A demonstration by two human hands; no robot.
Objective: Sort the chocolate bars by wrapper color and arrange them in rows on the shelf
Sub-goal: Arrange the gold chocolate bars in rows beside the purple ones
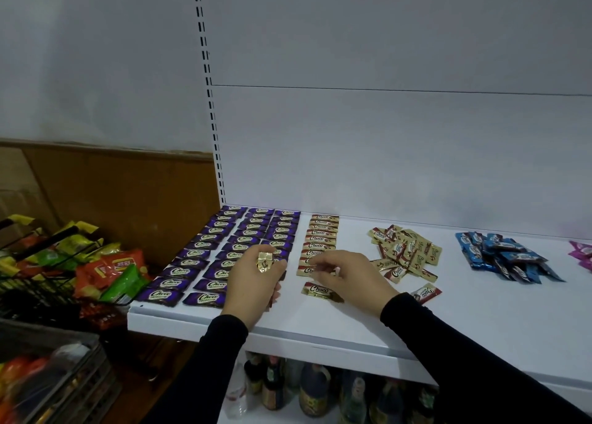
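Chocolate bars lie all over the white shelf [448, 321], and some are in the person's hands. The left hand [253, 279] curls its fingers around a small bunch of gold bars [265, 261], held up just above the shelf. The right hand [349, 276] bends its fingers down onto a gold bar [307, 270] at the near end of the gold row [320, 241]; it seems to pinch it, but I cannot tell for sure. Both arms wear black sleeves [464, 343].

Just in front of the right hand lies one more gold bar [322, 291], a bit crooked. Another one [427, 292] lies beside the right wrist. The gold row runs straight back to the wall. Left of it are three neat rows of purple bars [230, 247], side by side. Right of the hands sits a messy gold pile [405, 250], then a messy blue pile [503, 257], and a bit of pink [581, 253] at the edge.

All the wrappers are shiny, flat and long, with "Choco" on them.

The shelf is smooth, flat metal with a white back wall [384, 135] and a post with little slots [208, 87]. Under it stand dark bottles [314, 391]. To the left, a black wire basket [48, 282] holds green, orange and yellow snack bags [121, 282], in front of a brown wall [128, 193].
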